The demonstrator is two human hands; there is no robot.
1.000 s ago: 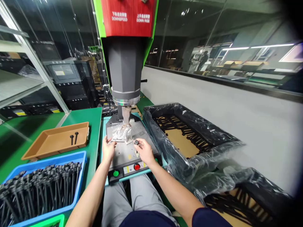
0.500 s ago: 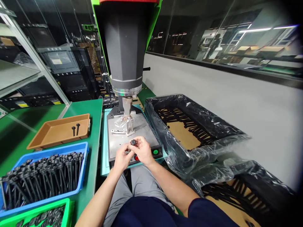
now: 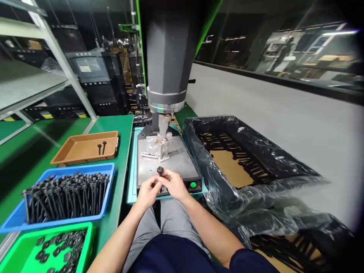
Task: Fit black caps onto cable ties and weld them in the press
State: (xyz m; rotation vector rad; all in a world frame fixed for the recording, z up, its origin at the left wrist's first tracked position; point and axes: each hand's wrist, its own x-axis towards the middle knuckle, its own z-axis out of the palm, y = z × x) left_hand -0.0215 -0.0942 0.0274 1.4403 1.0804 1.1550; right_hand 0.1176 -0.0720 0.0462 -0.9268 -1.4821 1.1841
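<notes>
My left hand [image 3: 148,190] and my right hand [image 3: 174,184] meet over the front edge of the grey press plate [image 3: 182,161]. Together they pinch a small black screw-like part [image 3: 160,170], its round head pointing up above my fingers. Behind them stands a metal fixture [image 3: 162,147] wrapped in clear film, directly under the horn of the grey press head [image 3: 168,64]. A green button [image 3: 193,185] shows to the right of my right hand.
A blue bin [image 3: 108,189] of long black screws and a green bin [image 3: 85,242] of small black caps sit at left. Behind them a brown tray [image 3: 76,151] holds two screws. Plastic-lined boxes [image 3: 236,159] with black parts stand right.
My hands drew back from the fixture to the plate's front edge and came together on the black part. My view shifted down and left, revealing the green bin.
</notes>
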